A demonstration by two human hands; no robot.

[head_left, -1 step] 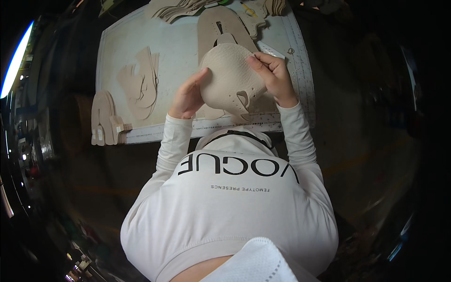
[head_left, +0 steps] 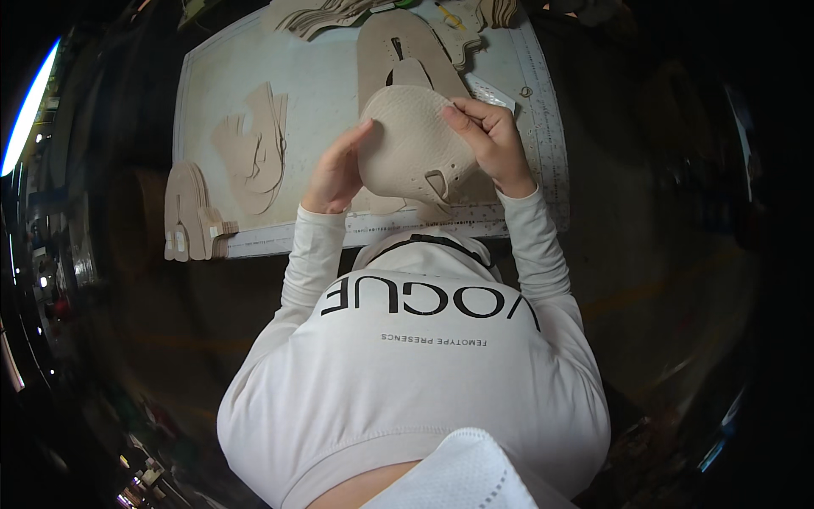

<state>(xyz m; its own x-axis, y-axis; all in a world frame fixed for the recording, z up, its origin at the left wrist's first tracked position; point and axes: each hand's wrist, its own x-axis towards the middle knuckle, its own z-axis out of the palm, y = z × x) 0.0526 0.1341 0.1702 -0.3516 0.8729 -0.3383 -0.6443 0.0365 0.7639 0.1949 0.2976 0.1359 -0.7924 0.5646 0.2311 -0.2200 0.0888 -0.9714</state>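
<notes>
Between my hands, above the near part of the table, is a curved beige leather piece (head_left: 411,140) with a pebbled surface. A cut-out and several small punched holes show at its near right edge. My left hand (head_left: 337,168) grips its left edge, thumb on top and the fingers mostly hidden behind. At the upper right edge, my right hand (head_left: 493,140) pinches the piece between thumb and bent fingers. Just beyond it a large beige panel (head_left: 398,42) with a slot lies flat, partly covered by the held piece.
At the left of the white table mat (head_left: 314,93) lie loose cut pieces (head_left: 254,157). A stack of slotted pieces (head_left: 195,208) sits at the near left corner. More stacked pieces (head_left: 322,17) and a yellow tool (head_left: 449,17) are at the far edge.
The leather piece has tipped slightly, its far edge coming a little nearer to me and its near edge lifting. Both hands keep their hold with small shifts.
</notes>
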